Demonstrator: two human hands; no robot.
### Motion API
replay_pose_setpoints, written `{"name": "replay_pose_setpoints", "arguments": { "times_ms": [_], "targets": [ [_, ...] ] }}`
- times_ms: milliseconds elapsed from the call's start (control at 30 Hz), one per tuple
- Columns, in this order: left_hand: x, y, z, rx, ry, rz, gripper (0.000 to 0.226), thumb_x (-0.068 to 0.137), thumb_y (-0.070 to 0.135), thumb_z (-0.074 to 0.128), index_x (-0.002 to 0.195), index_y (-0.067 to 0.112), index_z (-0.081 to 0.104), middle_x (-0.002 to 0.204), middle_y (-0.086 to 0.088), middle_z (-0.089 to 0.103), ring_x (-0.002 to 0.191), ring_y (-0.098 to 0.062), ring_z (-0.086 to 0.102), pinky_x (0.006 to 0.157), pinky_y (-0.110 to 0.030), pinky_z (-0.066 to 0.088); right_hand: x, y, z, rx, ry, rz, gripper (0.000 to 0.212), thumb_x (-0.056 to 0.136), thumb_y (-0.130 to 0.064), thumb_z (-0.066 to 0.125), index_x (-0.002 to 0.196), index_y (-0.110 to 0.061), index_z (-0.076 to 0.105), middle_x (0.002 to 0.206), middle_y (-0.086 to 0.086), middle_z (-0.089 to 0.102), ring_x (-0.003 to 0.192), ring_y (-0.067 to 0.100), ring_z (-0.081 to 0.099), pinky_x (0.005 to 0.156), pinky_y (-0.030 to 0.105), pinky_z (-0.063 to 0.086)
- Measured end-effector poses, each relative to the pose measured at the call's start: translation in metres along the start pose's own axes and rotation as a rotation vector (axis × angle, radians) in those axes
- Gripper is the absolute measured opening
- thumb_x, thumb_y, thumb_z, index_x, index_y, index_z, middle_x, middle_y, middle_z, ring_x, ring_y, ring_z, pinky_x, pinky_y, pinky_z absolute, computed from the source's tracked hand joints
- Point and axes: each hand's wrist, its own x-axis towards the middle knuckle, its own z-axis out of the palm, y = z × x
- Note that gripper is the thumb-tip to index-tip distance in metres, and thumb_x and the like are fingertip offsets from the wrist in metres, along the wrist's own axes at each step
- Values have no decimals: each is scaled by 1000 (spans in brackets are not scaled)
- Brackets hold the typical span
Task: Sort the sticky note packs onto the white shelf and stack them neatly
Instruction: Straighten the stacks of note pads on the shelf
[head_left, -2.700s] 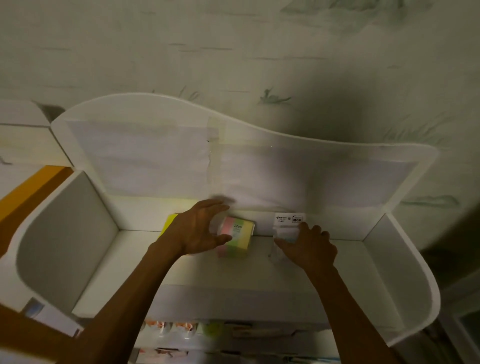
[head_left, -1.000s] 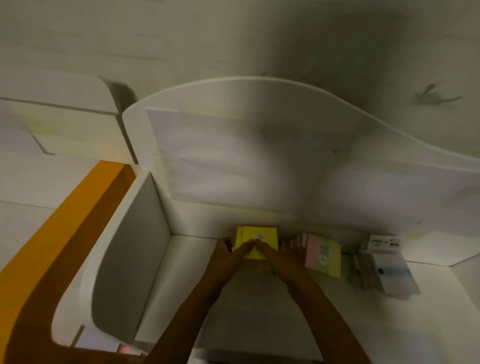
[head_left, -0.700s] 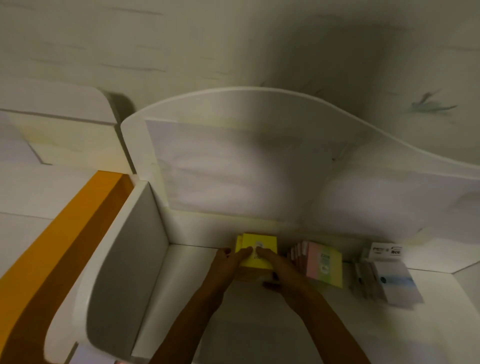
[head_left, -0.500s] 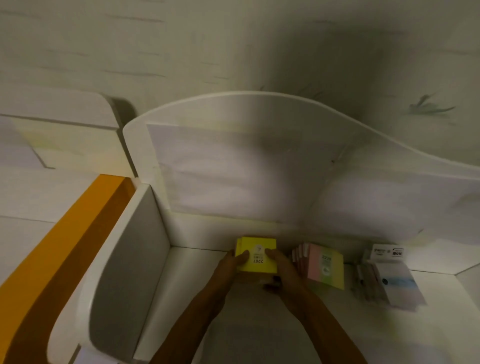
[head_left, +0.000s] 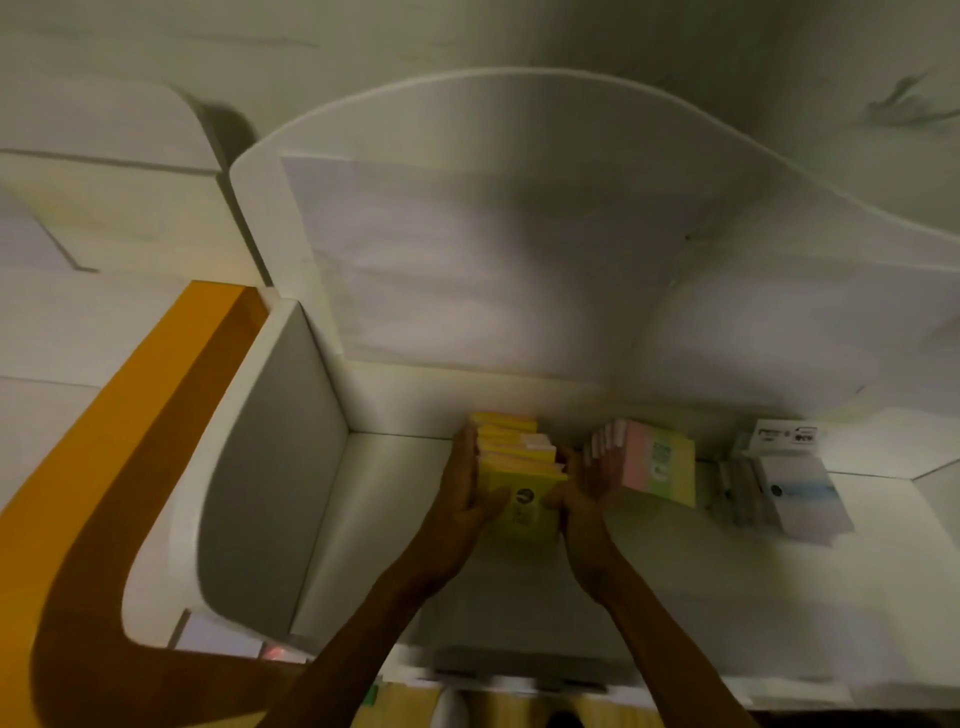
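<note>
— Head view: where are the yellow sticky note packs (head_left: 517, 467)?

— Just below frame centre, at about 6 o'clock, standing in a row on the white shelf (head_left: 395, 519) near its back wall. The left hand (head_left: 465, 499) presses the row's 9 o'clock side, thumb curled over the front pack's face; the right hand (head_left: 584, 491) holds the 3 o'clock side the same way. So both hands clasp that row between them.

— And the other packs?

— The pastel pink-and-green packs (head_left: 657, 462) stand just beside the right hand, at 3 o'clock of the yellow ones. Further towards 3 o'clock lie the white-packaged packs (head_left: 789, 488), leaning. An orange panel (head_left: 156, 415) runs past the shelf's side wall at 9 o'clock.
</note>
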Motion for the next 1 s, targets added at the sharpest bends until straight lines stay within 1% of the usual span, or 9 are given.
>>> {"name": "replay_pose_setpoints", "arguments": {
  "times_ms": [100, 167, 300, 500, 600, 667, 767, 900, 1000],
  "targets": [
    [-4, -2, -5, 83, -49, 47, 81, 87, 25, 62, 149, 26, 11, 149, 11, 37, 137, -12, 37, 111, -28, 34, -1, 7, 1, -139, -44, -84, 60, 74, 14, 39, 129, -10, 40, 118, 11, 56, 98, 17, 61, 76, 36, 53],
    [-6, -5, -8, 132, -64, 59, 85, 86, 24, 64, 149, 23, 7, 147, 16, 36, 136, -8, 37, 108, -19, 33, -2, 11, 2, -225, -75, -74, 69, 66, 3, 43, 132, -15, 34, 120, 5, 52, 95, 11, 59, 68, 29, 50],
    [-9, -13, -10, 166, -87, 75, 93, 78, 1, 63, 148, 10, 3, 149, 5, 31, 137, -5, 35, 111, -22, 31, -3, 14, 0, -343, -186, -91, 80, 61, 3, 45, 134, -20, 25, 125, 0, 47, 103, -1, 59, 70, 17, 49],
    [-4, -27, -16, 209, -132, 93, 106, 74, -6, 75, 143, 4, -5, 143, -1, 28, 124, 15, 37, 99, -6, 35, -3, 7, -14, -513, -330, -49, 86, 62, 5, 53, 133, -33, 22, 131, -3, 46, 115, 5, 57, 86, 28, 52],
    [1, -24, -16, 284, -145, 109, 104, 73, -7, 75, 142, 20, 1, 144, 7, 31, 131, 2, 38, 103, -9, 32, -4, 0, -14, -630, -391, -46, 93, 69, -7, 63, 138, -36, 8, 140, -3, 41, 124, 9, 52, 100, 34, 48],
    [5, -30, -17, 303, -124, 205, 100, 76, -11, 69, 139, 33, 6, 146, 18, 30, 134, 0, 36, 101, -5, 31, -5, -1, -12, -723, -407, -111, 96, 76, -18, 66, 144, -24, -1, 143, -5, 38, 128, 5, 48, 107, 28, 41],
    [6, -31, -19, 329, -57, 167, 103, 84, -7, 62, 132, 56, -4, 148, 16, 10, 139, -8, 24, 91, 5, 29, -4, -1, -8, -755, -391, -186, 92, 80, -8, 65, 145, -16, 0, 142, -6, 38, 129, 0, 45, 108, 20, 37],
    [7, -36, -18, 339, -105, 171, 97, 80, -2, 69, 146, 6, -2, 146, -7, 34, 133, -3, 38, 109, -20, 33, -2, 2, 0, -717, -336, -196, 90, 80, 0, 68, 140, -18, 3, 138, -5, 41, 122, -3, 49, 103, 17, 40],
    [10, -36, -20, 301, -93, 142, 98, 77, -2, 71, 146, -1, 1, 145, -6, 36, 131, -3, 41, 109, -20, 32, 1, 4, 4, -671, -277, -198, 99, 77, 2, 70, 140, -20, -3, 143, -6, 35, 126, -6, 46, 103, 15, 39]
  ]
}}
